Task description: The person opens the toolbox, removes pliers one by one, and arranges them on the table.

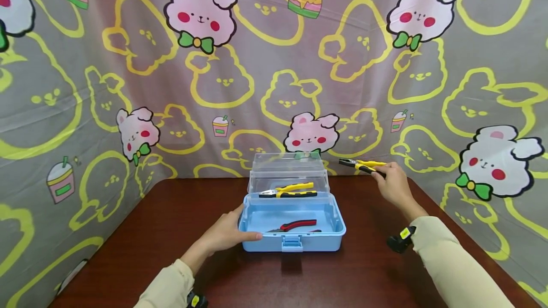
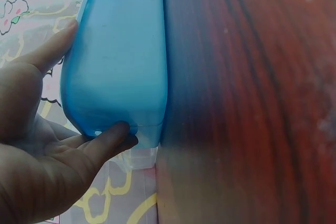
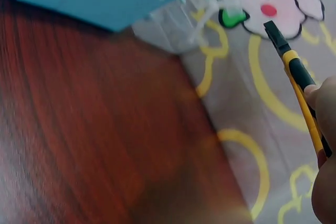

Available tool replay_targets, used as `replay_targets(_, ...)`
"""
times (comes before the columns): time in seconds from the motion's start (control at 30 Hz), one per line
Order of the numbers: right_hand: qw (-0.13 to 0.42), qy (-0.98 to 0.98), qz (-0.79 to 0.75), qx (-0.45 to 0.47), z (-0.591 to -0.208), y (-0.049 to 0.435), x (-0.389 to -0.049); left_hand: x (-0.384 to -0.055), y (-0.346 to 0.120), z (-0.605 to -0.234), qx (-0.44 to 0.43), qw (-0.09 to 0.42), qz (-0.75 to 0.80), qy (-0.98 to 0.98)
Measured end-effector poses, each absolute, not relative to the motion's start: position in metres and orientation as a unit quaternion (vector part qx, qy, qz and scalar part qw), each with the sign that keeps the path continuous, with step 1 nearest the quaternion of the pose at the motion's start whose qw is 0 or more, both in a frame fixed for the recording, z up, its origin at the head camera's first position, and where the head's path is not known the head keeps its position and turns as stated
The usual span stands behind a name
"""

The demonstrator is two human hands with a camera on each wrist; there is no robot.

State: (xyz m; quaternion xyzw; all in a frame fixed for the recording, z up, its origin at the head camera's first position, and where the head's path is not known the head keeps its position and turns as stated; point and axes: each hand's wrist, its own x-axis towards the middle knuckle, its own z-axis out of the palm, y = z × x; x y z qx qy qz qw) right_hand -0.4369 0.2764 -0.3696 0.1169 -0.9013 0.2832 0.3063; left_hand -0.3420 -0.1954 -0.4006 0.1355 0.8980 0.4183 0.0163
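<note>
A light blue toolbox [image 1: 292, 244] stands on the table with its clear lid [image 1: 288, 161] raised. My left hand [image 1: 224, 232] grips its left front corner, thumb over the front rim and fingers along the side; the left wrist view shows the fingertips [image 2: 122, 129] against the blue wall. To the right of the box, my right hand [image 1: 394, 185] holds yellow-and-black pliers [image 1: 364, 165] in the air by the handles, jaws pointing left. A second pair of yellow-and-black pliers [image 1: 295, 190] lies in the clear upper tray. Red-handled pliers [image 1: 298, 224] lie in the blue bottom, partly hidden by the front wall.
The dark reddish-brown table [image 1: 359, 274] runs back to a patterned cloth [image 1: 265, 122] that hangs behind it and at both sides. A blue latch [image 1: 292, 243] sits on the box's front. At the red-handled pliers' right, a small dark piece shows, too little to identify.
</note>
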Motion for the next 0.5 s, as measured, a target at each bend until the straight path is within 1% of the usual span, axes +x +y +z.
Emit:
replay_targets(0.2, 0.314, -0.905, 0.269, 0.096, -0.388, 0.300, -0.439, -0.341, -0.196, -0.400, 0.138, 0.012, 0.418, 0.898)
replay_targets(0.37, 0.284, -0.920, 0.256, 0.089, -0.405, 0.315, -0.440, -0.341, -0.198, -0.400, 0.143, 0.012, 0.417, 0.897)
replay_targets(0.5, 0.273, -0.927, 0.245, 0.077, -0.417, 0.328, -0.440, -0.340, -0.197, -0.400, 0.147, 0.012, 0.415, 0.898)
